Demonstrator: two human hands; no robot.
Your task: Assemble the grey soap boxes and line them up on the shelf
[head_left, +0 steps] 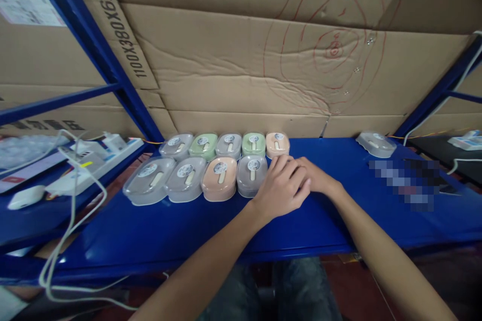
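My left hand [283,185] lies over the fingers of my right hand [314,175], above the blue shelf surface. The left fingers are curled, and whatever they may hold is hidden. Most of the right fingers are covered by the left hand, so their grip does not show. Close against my left hand is a grey lidded box [250,183], the rightmost of the front row. Beside it stand a peach box [219,188] and two more grey ones. All have clear lids, a round sticker and a cream tab. Behind my hands, a peach box [278,150] ends the back row.
The back row also has green boxes [203,153] and grey ones. At the far right of the blue shelf [150,230] sits a clear lid-like piece [376,144] near a blurred-out patch. Power strips [109,158] and white cables lie left; cardboard [226,60] walls the back.
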